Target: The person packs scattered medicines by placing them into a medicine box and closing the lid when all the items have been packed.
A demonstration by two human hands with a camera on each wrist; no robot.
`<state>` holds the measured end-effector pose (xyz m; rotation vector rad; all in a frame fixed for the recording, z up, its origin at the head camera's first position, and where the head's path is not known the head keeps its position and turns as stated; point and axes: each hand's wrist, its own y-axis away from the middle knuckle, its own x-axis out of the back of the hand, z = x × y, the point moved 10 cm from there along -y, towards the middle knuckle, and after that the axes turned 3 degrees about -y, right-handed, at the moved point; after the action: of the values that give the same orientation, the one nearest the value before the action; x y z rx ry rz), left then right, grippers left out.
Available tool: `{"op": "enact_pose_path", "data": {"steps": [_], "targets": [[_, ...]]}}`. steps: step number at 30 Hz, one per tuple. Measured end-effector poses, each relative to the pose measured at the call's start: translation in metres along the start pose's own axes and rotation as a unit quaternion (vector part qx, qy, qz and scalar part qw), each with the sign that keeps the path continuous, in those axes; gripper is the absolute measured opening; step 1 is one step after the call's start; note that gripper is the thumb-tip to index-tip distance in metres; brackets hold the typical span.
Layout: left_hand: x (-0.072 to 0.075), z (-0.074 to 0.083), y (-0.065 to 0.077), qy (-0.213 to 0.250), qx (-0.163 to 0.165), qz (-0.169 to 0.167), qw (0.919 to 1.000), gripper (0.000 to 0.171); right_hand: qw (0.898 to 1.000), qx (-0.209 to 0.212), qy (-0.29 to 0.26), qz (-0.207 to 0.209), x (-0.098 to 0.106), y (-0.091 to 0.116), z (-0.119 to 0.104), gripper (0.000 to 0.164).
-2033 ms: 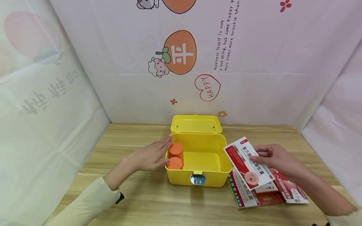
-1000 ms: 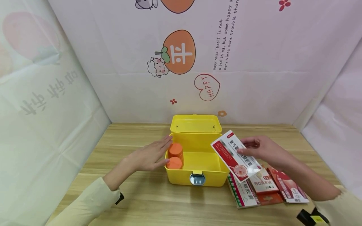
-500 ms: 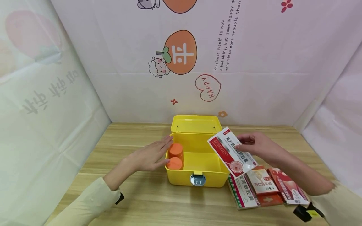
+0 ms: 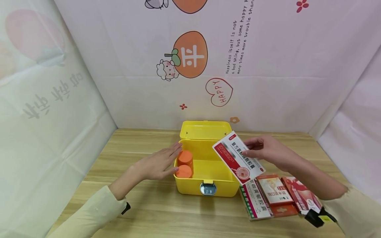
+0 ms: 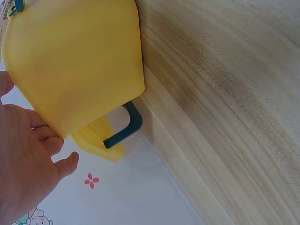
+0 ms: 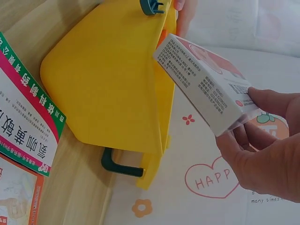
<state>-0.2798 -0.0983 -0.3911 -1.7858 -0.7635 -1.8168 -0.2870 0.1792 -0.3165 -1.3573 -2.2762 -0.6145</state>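
Note:
A yellow storage box (image 4: 190, 189) stands on the table with its lid (image 4: 205, 130) raised at the back. Two orange-capped containers (image 4: 185, 157) are in its left end. My left hand (image 4: 154, 166) rests against the left rim, fingers extended and thumb near the front container; the left wrist view shows its fingertips at the rim of the yellow wall (image 5: 77, 65). In my right hand (image 4: 269, 152) a white and red medicine box (image 4: 230, 157) is pinched at one end between thumb and fingers. It hangs tilted over the storage box's right rim, printed side toward the head camera.
Right of the storage box lie several flat medicine boxes: a white one with a green and magenta edge (image 4: 256, 200), a white and orange one (image 4: 275, 191) and a red one (image 4: 302, 195). A printed cloth (image 4: 268, 102) hangs behind the wooden table (image 4: 143, 205).
My right hand has carried the medicine box leftward and slightly up, from above the flat boxes to over the storage box's right rim. My left hand has stayed in place.

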Motion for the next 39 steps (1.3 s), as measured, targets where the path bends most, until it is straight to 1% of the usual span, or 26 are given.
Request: {"op": "enact_pose_path", "data": {"steps": [7, 13, 19, 28, 33, 39], "targets": [[-0.001, -0.001, 0.0, -0.005, 0.003, -0.004, 1.0, 0.076, 1.0, 0.017, -0.021, -0.005, 0.0, -0.005, -0.007, 0.047], [0.001, 0.0, -0.001, -0.004, 0.004, -0.006, 1.0, 0.076, 1.0, 0.012, -0.011, 0.003, 0.002, -0.01, -0.012, 0.047], [0.002, 0.0, -0.001, -0.006, 0.003, -0.004, 1.0, 0.076, 1.0, 0.01, -0.017, 0.01, 0.002, -0.016, -0.019, 0.048], [0.0, 0.0, -0.001, -0.007, 0.006, -0.007, 0.9999, 0.076, 1.0, 0.008, -0.002, 0.014, 0.001, -0.022, -0.024, 0.047], [0.0, 0.0, -0.002, -0.009, 0.007, -0.007, 0.9999, 0.076, 1.0, 0.014, 0.004, 0.011, 0.0, -0.025, -0.025, 0.046], [-0.001, -0.001, -0.002, -0.006, 0.01, -0.008, 0.9999, 0.076, 1.0, 0.018, 0.024, 0.003, -0.002, -0.03, -0.026, 0.044]]}}
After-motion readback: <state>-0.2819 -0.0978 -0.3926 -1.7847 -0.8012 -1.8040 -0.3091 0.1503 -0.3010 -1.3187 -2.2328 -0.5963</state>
